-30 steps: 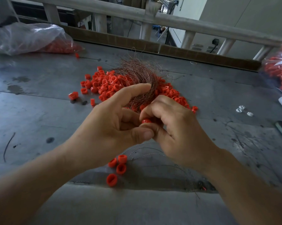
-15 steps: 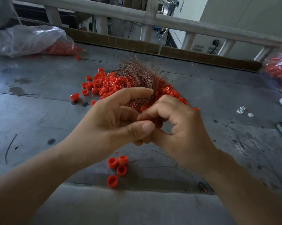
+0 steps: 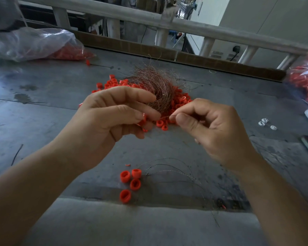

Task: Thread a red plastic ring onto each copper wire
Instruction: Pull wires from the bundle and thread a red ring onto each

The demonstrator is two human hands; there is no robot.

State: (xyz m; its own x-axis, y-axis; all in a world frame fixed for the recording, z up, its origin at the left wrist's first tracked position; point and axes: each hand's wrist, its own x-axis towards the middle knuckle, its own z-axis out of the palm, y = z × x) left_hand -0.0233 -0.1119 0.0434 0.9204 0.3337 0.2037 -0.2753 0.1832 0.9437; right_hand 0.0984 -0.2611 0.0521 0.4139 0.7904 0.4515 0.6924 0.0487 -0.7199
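Red ring [image 3: 143, 121] is pinched at the fingertips of my left hand [image 3: 112, 121], index finger stretched out above it. My right hand [image 3: 211, 128] pinches a thin copper wire [image 3: 164, 117] thumb to forefinger, other fingers curled. The wire tip points left at the ring, just beside it; touching or not, I cannot tell. Far centre, behind the hands: copper wire bundle [image 3: 155, 86] lying on the ring pile [image 3: 180, 103] on the grey table [image 3: 43, 125]. Near centre: four loose rings [image 3: 130, 181], thin wires [image 3: 169, 166] curving right of them. Plastic bag [image 3: 37, 43] of red parts far left, second bag [image 3: 304, 80] far right, small white pieces [image 3: 267, 122] right.
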